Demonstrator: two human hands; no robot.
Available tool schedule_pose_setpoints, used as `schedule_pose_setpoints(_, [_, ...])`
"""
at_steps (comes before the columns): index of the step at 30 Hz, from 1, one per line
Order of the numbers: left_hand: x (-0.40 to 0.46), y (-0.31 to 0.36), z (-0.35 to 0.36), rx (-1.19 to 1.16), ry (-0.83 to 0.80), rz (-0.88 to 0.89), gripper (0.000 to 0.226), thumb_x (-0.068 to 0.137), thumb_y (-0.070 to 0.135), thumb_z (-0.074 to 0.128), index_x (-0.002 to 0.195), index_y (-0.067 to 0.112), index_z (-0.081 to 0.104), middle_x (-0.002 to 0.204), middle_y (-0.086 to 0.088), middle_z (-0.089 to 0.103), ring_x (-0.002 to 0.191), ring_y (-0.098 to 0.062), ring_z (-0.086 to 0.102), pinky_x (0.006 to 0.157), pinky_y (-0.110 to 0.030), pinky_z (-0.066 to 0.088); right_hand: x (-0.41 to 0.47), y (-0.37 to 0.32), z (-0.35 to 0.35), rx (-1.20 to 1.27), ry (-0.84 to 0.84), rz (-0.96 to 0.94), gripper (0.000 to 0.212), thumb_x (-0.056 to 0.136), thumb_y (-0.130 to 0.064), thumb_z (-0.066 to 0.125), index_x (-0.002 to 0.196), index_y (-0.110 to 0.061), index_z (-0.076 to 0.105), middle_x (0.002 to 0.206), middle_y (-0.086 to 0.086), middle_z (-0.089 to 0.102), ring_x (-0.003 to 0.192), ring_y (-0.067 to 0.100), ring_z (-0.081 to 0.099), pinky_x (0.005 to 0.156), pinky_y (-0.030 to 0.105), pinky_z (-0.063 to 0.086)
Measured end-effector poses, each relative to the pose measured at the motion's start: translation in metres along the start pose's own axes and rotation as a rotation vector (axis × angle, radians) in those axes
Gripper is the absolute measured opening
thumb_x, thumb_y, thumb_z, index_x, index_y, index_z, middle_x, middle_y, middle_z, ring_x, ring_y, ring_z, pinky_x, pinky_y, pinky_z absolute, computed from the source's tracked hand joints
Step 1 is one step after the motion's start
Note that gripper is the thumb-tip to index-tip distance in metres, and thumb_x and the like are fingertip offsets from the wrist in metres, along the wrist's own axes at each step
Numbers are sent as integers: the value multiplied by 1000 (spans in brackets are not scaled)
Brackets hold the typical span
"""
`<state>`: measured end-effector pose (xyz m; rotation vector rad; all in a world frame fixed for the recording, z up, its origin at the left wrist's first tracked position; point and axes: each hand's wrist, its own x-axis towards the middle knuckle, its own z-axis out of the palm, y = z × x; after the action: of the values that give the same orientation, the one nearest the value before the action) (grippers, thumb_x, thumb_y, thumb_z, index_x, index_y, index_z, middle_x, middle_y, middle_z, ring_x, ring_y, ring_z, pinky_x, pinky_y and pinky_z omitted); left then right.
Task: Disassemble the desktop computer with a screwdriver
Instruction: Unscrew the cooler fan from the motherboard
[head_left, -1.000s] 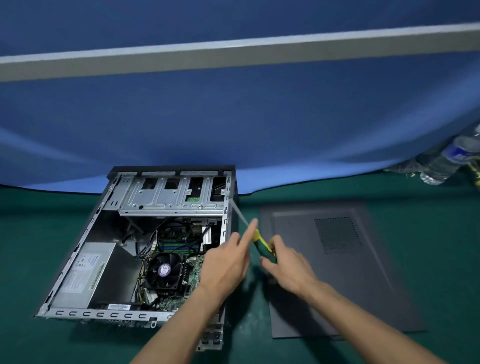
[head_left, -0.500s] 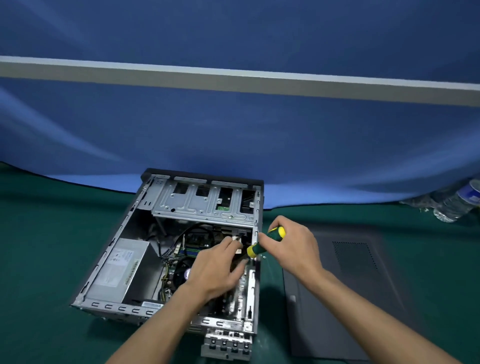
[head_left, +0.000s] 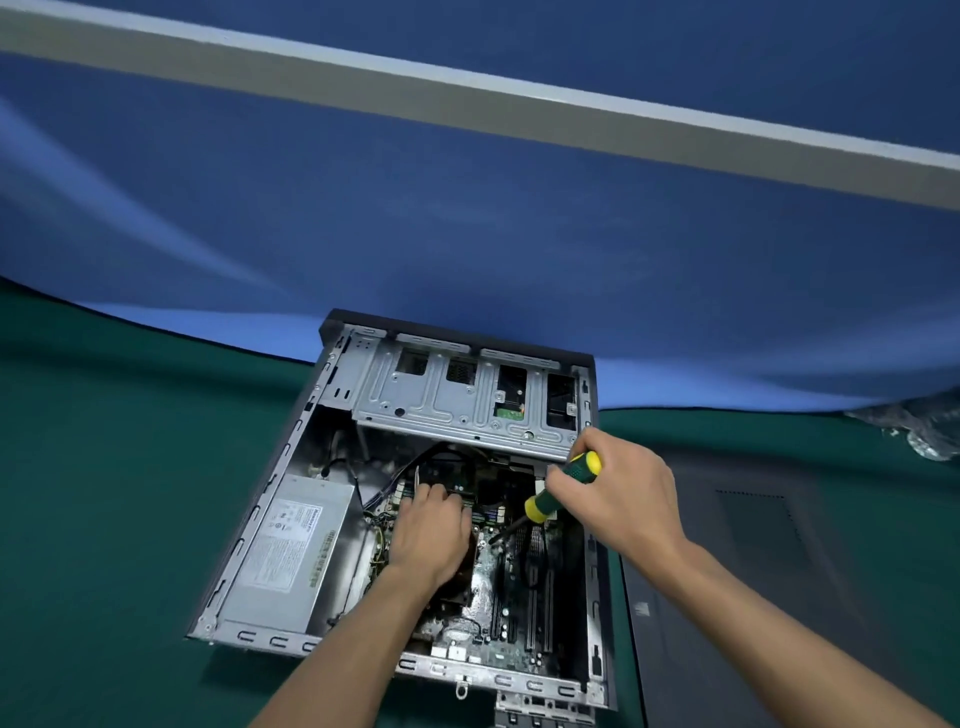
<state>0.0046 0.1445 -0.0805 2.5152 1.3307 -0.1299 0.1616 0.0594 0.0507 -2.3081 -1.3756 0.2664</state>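
Observation:
The open desktop computer case (head_left: 291, 499) lies flat on the green table, showing its motherboard (head_left: 485, 582), grey power supply (head_left: 291, 551) and metal drive cage (head_left: 457, 410). My right hand (head_left: 613, 499) grips a yellow-and-green screwdriver (head_left: 558, 486) whose dark shaft slants down-left onto the motherboard. My left hand (head_left: 428, 535) lies palm down over the fan area, with its fingertips on the parts by the memory slots. The fan is hidden under it.
The removed dark side panel (head_left: 753, 597) lies flat to the right of the case. A crumpled plastic bottle (head_left: 930, 431) sits at the far right edge. A blue cloth backdrop hangs behind the table.
The view has tilted down and closer. My left hand slid deeper into the case over the fan, and my right hand brought the screwdriver tip down onto the motherboard.

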Motion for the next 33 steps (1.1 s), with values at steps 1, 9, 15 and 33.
schedule_pose_setpoints(1, [1, 1, 2, -6, -26, 2, 39, 100, 34, 28, 112, 15, 60, 117, -4, 57, 110, -19, 46, 97, -35, 34, 1, -1, 1, -1, -1, 5, 27, 62, -51, 48, 61, -24, 44, 51, -7, 50, 52, 8, 46, 46, 24, 29])
schedule_pose_setpoints(9, [5, 3, 8, 14, -125, -7, 55, 100, 45, 16, 114, 19, 62, 122, -10, 58, 115, -23, 47, 100, -43, 32, 4, -1, 7, 11, -17, 89, 26, 69, -39, 65, 58, -26, 44, 42, -12, 47, 47, 6, 45, 45, 23, 26])
schedule_pose_setpoints(15, [6, 2, 11, -3, -124, -19, 55, 100, 46, 16, 108, 19, 63, 119, -9, 59, 113, -23, 48, 99, -42, 33, 3, -2, 11, 26, -31, 127, 25, 72, -37, 66, 60, -24, 47, 43, -15, 50, 48, 5, 45, 45, 23, 26])
schedule_pose_setpoints(33, [5, 2, 10, 42, -82, 11, 41, 100, 32, 25, 100, 16, 62, 112, -9, 60, 106, -24, 49, 96, -42, 35, 4, -2, 11, 50, -16, 130, 25, 72, -37, 66, 60, -23, 49, 44, -9, 49, 48, 9, 46, 45, 24, 29])
